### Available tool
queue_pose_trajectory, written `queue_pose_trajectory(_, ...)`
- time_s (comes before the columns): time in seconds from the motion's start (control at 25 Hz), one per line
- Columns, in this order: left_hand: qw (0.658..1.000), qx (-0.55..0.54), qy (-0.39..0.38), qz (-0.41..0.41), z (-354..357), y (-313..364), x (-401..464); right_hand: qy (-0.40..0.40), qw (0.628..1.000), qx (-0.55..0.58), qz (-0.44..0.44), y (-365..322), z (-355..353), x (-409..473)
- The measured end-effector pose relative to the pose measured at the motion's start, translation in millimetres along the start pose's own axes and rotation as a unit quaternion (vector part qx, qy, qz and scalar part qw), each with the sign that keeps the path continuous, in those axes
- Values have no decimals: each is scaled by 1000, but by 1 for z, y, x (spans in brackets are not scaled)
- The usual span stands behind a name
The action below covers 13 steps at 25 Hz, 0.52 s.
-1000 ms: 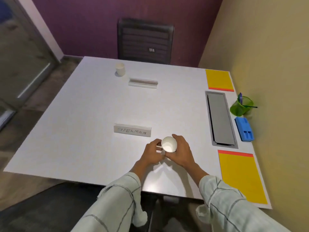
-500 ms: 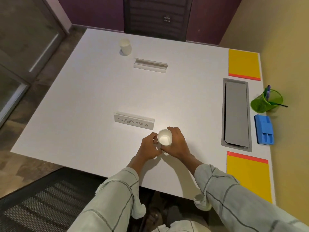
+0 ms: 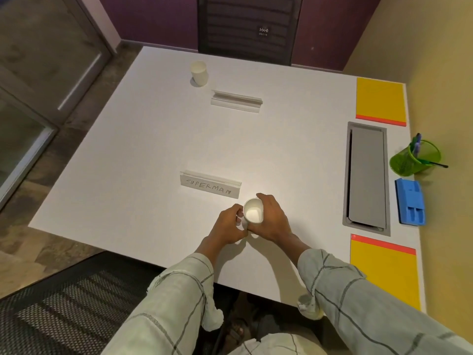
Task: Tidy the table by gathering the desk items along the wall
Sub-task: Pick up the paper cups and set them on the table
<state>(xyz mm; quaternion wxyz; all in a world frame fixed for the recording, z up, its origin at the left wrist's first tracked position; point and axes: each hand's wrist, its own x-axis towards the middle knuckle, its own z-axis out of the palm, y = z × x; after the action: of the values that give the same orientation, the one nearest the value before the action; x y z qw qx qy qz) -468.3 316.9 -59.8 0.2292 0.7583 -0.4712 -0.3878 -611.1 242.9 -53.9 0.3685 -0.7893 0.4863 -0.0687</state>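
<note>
A white paper cup [image 3: 253, 212] stands near the front of the white table [image 3: 133, 160]. My right hand [image 3: 272, 219] grips it from the right, and my left hand [image 3: 229, 224] holds its left side with curled fingers. Just behind the cup stands a white name plate [image 3: 210, 185] marked SUPERMAN. A second white cup [image 3: 199, 72] and a blank name plate [image 3: 236, 100] sit at the far side. Along the yellow wall on the right are a green pen holder [image 3: 417, 157], a blue tray [image 3: 410, 204] and two yellow notepads [image 3: 380, 105] [image 3: 385, 272].
A grey cable hatch [image 3: 367, 178] is set into the table beside the wall items. A dark chair [image 3: 245, 26] stands at the far edge, and another mesh chair [image 3: 64, 303] at the near left. A glass door [image 3: 38, 73] is on the left.
My view has tilted down and shifted closer to the table. Both hands stay on the cup at the same spot beside the name plate.
</note>
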Motion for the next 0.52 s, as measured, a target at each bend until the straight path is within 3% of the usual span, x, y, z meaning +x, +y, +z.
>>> queue_pose_trajectory(0.52, 1000, 17, 17, -5, -29, 15, -29, -24, 992, -96, -83, -22, -42, -7)
